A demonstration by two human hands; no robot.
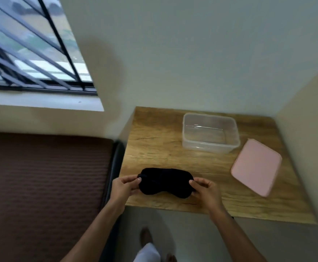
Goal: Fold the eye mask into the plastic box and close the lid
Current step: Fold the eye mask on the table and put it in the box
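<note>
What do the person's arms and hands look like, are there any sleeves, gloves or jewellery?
Both forearms are bare for as far as the frame shows, with no sleeves in view. The left hand and the right hand wear no gloves, and no rings, watch or bracelets show at the fingers or wrists. Nails look short and unpainted, though the picture is slightly soft.

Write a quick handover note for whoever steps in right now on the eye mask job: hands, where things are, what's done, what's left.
Left hand: pinching the left end of the eye mask.
Right hand: pinching its right end.
Eye mask: black, spread flat, unfolded, at the near edge of the wooden table.
Plastic box: clear, open and empty, at the back of the table.
Lid: pink, lying flat on the table, to the right of the box.
Done: mask gripped at both ends.
Left: fold the mask, place it in the box, fit the lid.
</note>
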